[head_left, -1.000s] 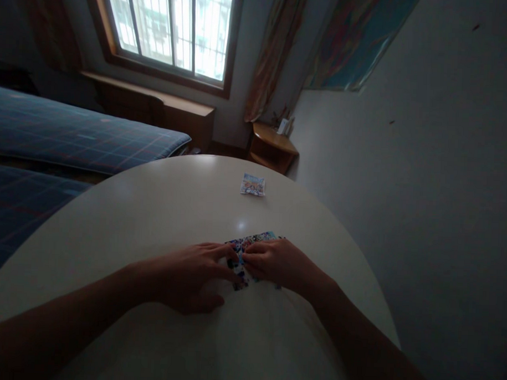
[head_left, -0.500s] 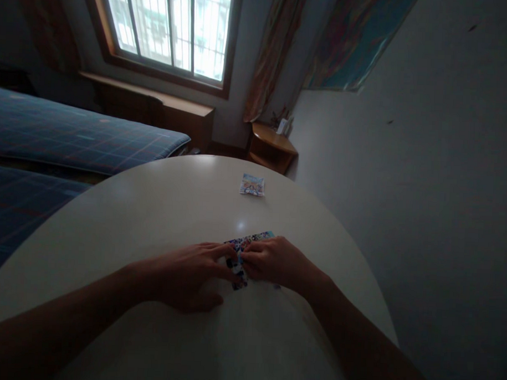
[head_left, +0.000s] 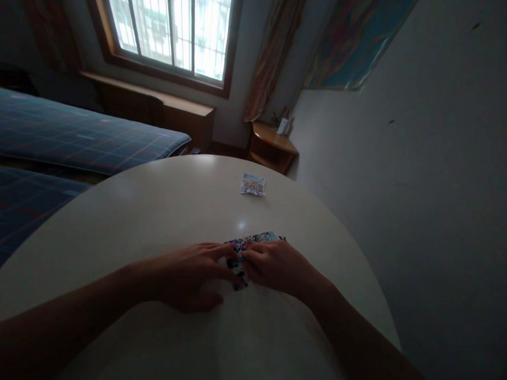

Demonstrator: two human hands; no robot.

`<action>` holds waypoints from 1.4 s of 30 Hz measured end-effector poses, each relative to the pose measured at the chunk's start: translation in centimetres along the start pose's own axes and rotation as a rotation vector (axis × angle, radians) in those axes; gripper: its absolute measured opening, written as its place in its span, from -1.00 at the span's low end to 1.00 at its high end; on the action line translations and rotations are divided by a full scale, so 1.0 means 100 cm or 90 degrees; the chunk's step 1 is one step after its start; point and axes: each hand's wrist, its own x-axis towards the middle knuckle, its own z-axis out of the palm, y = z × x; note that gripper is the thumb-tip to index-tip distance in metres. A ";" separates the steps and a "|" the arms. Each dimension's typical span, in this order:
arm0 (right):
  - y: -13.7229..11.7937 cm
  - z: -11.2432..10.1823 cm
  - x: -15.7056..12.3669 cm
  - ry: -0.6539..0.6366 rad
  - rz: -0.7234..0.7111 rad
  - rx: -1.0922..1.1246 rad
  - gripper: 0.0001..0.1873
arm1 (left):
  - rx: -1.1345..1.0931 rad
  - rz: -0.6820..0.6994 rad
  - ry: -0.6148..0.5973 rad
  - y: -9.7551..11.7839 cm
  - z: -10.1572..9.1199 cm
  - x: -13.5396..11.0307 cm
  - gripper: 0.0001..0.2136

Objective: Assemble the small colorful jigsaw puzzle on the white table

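A colourful printed sheet point(head_left: 255, 239) lies flat on a round white table point(head_left: 153, 208). Both my hands rest on it. My left hand point(head_left: 188, 275) lies palm down with its fingers stretched toward the sheet's near edge, fingertips touching it. My right hand point(head_left: 276, 265) covers the right part of the sheet, fingers curled and pressed on its edge close to the left fingertips. Most of the sheet is hidden under my hands.
A small colourful packet point(head_left: 252, 185) lies farther back on the table. Beyond the table are a bed with a blue checked cover point(head_left: 72, 134), a window point(head_left: 171, 26), a wooden corner shelf point(head_left: 274, 146) and a grey wall point(head_left: 424, 163) on the right.
Almost nothing differs. My right hand has shifted very slightly on the sheet; my left hand stays put.
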 end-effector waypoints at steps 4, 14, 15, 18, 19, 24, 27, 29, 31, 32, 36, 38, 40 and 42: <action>-0.003 0.001 0.002 0.000 0.025 0.001 -0.84 | -0.001 -0.007 -0.006 0.000 0.000 0.000 -0.52; 0.000 0.006 0.006 0.044 0.167 -0.003 -0.82 | 0.005 0.000 0.003 -0.002 0.001 -0.001 -0.53; 0.006 0.006 0.004 0.058 0.185 -0.014 -0.81 | 0.009 -0.002 0.004 -0.002 0.002 -0.001 -0.53; 0.028 0.005 -0.002 0.084 0.301 -0.082 -0.78 | 0.019 -0.002 0.001 -0.003 0.002 -0.002 -0.51; 0.035 0.004 -0.004 0.087 0.348 -0.109 -0.77 | 0.020 -0.006 -0.002 -0.003 0.002 -0.002 -0.51; 0.057 0.007 -0.005 0.028 0.440 -0.178 -0.78 | 0.017 -0.017 -0.019 -0.003 0.001 -0.002 -0.52; 0.060 0.011 -0.003 0.002 0.426 -0.184 -0.76 | 0.024 -0.017 -0.023 -0.002 0.000 -0.002 -0.52; 0.059 0.012 -0.003 -0.002 0.413 -0.182 -0.74 | 0.023 -0.022 -0.027 -0.002 0.000 -0.002 -0.52; 0.058 0.011 -0.004 -0.007 0.394 -0.174 -0.75 | 0.017 -0.027 -0.031 -0.001 0.000 -0.002 -0.53; 0.056 0.010 -0.005 -0.012 0.383 -0.166 -0.77 | 0.015 -0.027 -0.031 -0.001 0.000 -0.002 -0.53; 0.047 0.006 -0.006 -0.005 0.333 -0.130 -0.82 | 0.013 -0.027 -0.026 0.000 -0.001 -0.002 -0.54; 0.038 0.006 -0.003 0.032 0.283 -0.099 -0.82 | 0.009 -0.023 -0.023 0.000 -0.001 -0.002 -0.54; 0.027 0.008 0.001 0.072 0.203 -0.039 -0.83 | 0.003 -0.014 -0.012 0.000 -0.001 -0.001 -0.54; 0.017 0.011 0.005 0.093 0.119 0.024 -0.85 | 0.003 -0.007 -0.004 0.000 -0.001 -0.001 -0.54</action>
